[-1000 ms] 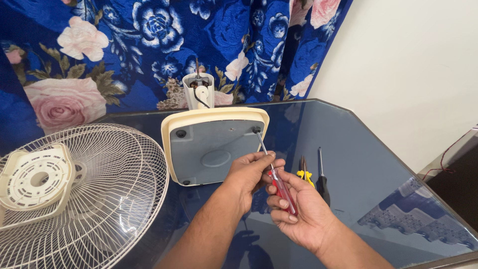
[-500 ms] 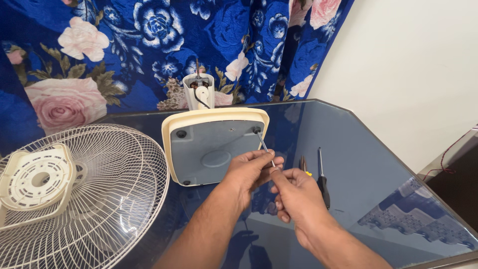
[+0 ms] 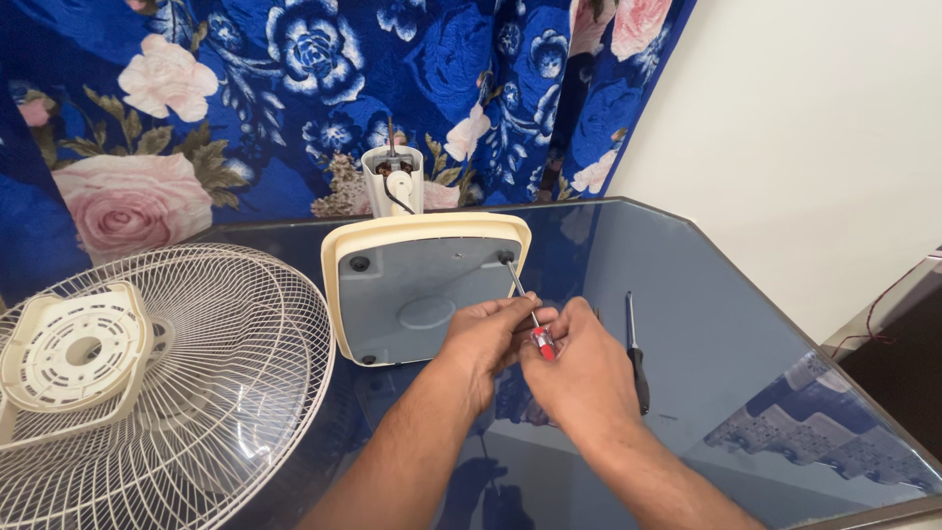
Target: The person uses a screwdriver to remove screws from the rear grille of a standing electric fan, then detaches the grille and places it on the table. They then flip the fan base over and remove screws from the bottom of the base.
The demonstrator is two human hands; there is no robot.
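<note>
1. Right hand [image 3: 581, 378]: nearest the viewer, back of the hand turned up, fingers curled shut around the red handle of a screwdriver [image 3: 530, 316] (only a sliver of red shows at the thumb side).
2. Left hand [image 3: 486, 337]: just beside the right and touching it, fingertips pinched on the screwdriver's metal shaft near the handle.
3. Screwdriver: shaft slants up and left, tip set at a dark screw hole in the upper right corner of the fan base [image 3: 417, 285].
4. Black-handled screwdriver [image 3: 635, 352]: lying on the dark glass table [image 3: 746, 334], just right of the right hand.
5. Fan base: cream rim, grey underside facing the viewer, tilted on edge on the table.
6. Fan grille [image 3: 186, 383]: cream wire guard, flat at left, well apart from the hands.
7. Fan neck [image 3: 392, 181]: behind the base, against a blue floral curtain [image 3: 294, 88].
</note>
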